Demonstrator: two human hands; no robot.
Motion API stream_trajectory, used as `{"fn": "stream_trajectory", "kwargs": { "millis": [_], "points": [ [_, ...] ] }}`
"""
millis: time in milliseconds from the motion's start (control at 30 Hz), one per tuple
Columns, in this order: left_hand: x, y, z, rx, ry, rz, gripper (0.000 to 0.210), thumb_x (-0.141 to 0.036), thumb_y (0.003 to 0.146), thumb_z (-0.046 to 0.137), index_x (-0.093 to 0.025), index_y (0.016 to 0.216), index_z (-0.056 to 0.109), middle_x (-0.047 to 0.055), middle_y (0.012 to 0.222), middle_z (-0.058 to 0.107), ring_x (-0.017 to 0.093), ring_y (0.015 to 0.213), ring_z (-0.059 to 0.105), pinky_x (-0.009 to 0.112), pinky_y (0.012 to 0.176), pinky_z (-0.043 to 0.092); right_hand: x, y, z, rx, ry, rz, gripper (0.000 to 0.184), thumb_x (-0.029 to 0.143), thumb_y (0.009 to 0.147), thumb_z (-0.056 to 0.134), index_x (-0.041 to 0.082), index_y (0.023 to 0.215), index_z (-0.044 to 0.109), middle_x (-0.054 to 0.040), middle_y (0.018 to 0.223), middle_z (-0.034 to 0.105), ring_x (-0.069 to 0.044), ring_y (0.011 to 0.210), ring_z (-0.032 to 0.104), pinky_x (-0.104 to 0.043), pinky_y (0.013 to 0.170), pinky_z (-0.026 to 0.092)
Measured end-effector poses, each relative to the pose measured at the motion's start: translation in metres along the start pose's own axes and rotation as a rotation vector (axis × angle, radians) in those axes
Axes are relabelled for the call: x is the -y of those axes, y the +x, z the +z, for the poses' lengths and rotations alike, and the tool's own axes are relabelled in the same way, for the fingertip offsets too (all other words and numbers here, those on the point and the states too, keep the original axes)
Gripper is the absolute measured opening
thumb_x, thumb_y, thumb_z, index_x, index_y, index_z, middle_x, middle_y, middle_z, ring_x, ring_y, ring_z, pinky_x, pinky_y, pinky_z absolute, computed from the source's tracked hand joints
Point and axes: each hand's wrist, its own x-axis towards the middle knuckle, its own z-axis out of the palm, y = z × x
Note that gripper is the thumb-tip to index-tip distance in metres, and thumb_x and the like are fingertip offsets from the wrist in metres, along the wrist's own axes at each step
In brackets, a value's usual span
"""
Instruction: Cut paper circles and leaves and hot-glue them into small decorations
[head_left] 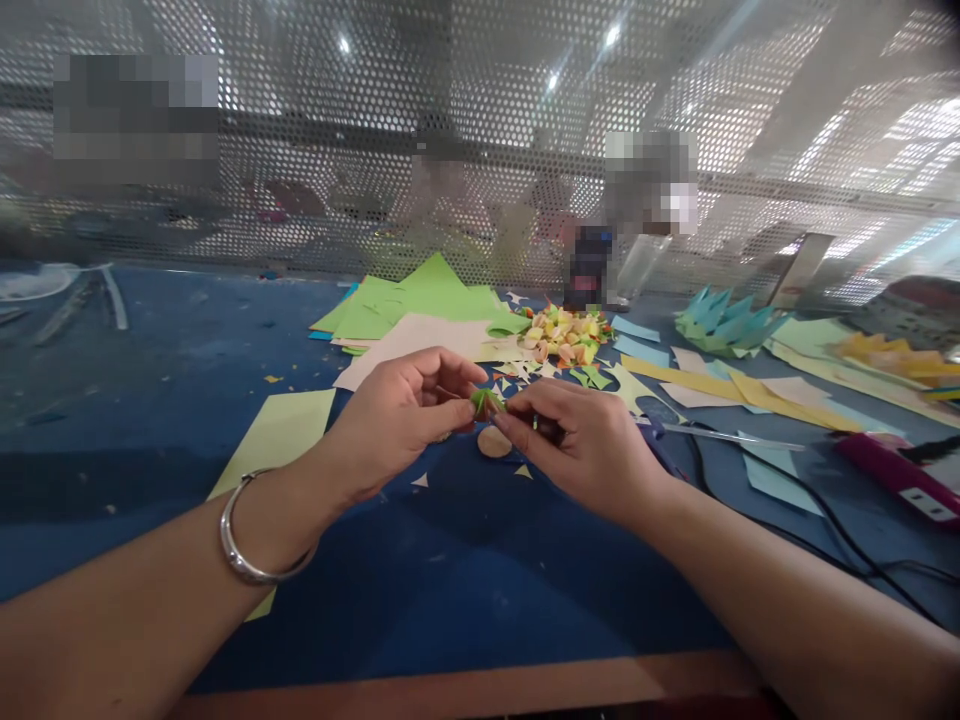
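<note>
A small folded green paper piece (487,402) is pinched between my two hands above the blue table. My left hand (409,410), with a silver bangle on its wrist, grips it from the left with thumb and fingertips. From the other side, the thumb and index finger of my right hand (581,435) close on it. Just below lies a round tan disc (494,442), partly covered by my right fingers. Small paper scraps (421,480) are scattered around it. Behind my hands rises a pile of small yellow, peach and green folded paper pieces (566,335).
Green paper sheets (420,300) are stacked at the back. A pale yellow sheet (281,440) lies by my left forearm. On the right are paper strips (697,378), a teal paper crown shape (727,322), black cables (810,500) and a magenta power strip (896,478). Perforated metal (300,160) stands behind.
</note>
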Motion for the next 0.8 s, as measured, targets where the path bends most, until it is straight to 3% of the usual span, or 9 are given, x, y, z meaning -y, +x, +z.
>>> {"fn": "stream_trajectory", "kwargs": {
  "millis": [300,500,667,800],
  "points": [
    [-0.001,0.001,-0.004,-0.051,0.181,0.051,0.024,-0.019,0.075,0.076,-0.019,0.098,0.067,0.003,0.089,0.069,0.015,0.076,0.064,0.026,0.064,0.049,0.001,0.001,-0.007,-0.026,0.027,0.088,0.022,0.031,0.096,0.059,0.018,0.082,0.068,-0.0006,0.071,0.062,-0.011,0.060,0.051,-0.024,0.055,0.038],
    [0.005,0.005,-0.005,-0.055,0.154,0.072,0.021,-0.026,0.077,0.077,-0.020,0.095,0.068,0.003,0.088,0.069,0.015,0.076,0.063,0.025,0.061,0.049,-0.012,0.004,-0.014,-0.073,-0.006,0.170,0.020,0.033,0.094,0.060,0.017,0.083,0.069,0.0002,0.070,0.061,-0.011,0.056,0.049,-0.024,0.053,0.037],
    [0.007,0.004,-0.004,-0.035,0.143,0.063,0.022,-0.032,0.083,0.073,-0.020,0.100,0.066,0.005,0.090,0.070,0.016,0.073,0.066,0.027,0.060,0.053,-0.029,-0.003,-0.041,0.087,-0.054,0.400,0.026,0.043,0.090,0.061,0.018,0.084,0.069,0.0002,0.062,0.063,-0.013,0.049,0.056,-0.026,0.050,0.039],
    [0.005,0.002,-0.003,-0.045,0.180,0.087,0.024,-0.031,0.084,0.070,-0.021,0.105,0.064,0.006,0.089,0.069,0.018,0.075,0.067,0.028,0.058,0.053,-0.044,-0.033,-0.065,0.154,-0.251,0.511,0.034,0.052,0.089,0.061,0.020,0.082,0.071,0.0007,0.053,0.059,-0.015,0.047,0.052,-0.027,0.048,0.035]
  ]
}}
